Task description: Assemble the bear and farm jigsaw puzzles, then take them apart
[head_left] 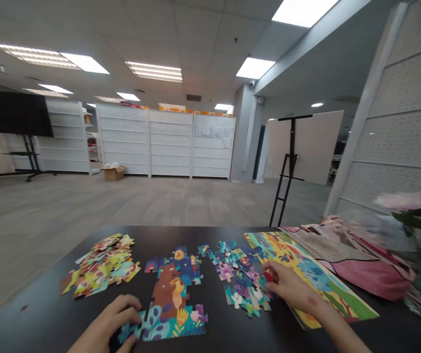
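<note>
Your left hand (116, 316) pinches a knobbed teal piece (124, 333) beside the flat, jagged bear puzzle (168, 289); your right hand (283, 280), something red (268, 277).

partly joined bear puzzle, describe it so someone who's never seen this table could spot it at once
Start at the dark table. Between the yellow-green pile on the left and the loose purple-and-teal pieces on the right, just beside the left hand, lies the partly joined bear puzzle. Unlike those jumbled pieces, its linked ones show a large brown bear above yellow flowers.
</note>
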`<action>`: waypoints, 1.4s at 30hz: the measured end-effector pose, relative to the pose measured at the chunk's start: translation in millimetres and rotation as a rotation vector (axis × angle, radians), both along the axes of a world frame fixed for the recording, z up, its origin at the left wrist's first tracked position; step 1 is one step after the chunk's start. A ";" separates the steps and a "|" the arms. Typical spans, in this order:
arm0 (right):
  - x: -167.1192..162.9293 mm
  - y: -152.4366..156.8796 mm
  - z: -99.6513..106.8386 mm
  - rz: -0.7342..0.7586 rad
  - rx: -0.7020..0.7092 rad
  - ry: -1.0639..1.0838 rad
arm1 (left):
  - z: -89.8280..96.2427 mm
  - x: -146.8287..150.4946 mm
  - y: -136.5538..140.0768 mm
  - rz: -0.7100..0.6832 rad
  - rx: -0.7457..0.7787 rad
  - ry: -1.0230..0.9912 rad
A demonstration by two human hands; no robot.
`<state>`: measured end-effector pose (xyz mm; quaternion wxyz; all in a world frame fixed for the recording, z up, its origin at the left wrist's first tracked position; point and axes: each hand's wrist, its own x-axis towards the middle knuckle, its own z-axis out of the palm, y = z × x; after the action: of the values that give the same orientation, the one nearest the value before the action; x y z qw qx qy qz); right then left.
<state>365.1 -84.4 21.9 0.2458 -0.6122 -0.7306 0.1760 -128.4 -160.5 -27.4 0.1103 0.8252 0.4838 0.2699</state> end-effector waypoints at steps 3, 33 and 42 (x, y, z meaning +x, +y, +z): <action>-19.3 11.2 8.1 0.120 -0.045 0.242 | 20.9 11.5 -9.9 -0.002 -0.069 -0.032; -262.5 17.3 -31.1 0.464 -0.056 0.778 | 34.6 20.2 -11.1 -0.002 -0.169 0.001; -268.3 23.7 -41.4 0.478 -0.120 0.803 | 36.5 22.9 -9.5 -0.045 -0.134 -0.014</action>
<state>96.9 -60.7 -19.4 0.4259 -0.3233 -0.6867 0.4925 -105.5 -170.1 9.1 0.1745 0.8248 0.4812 0.2401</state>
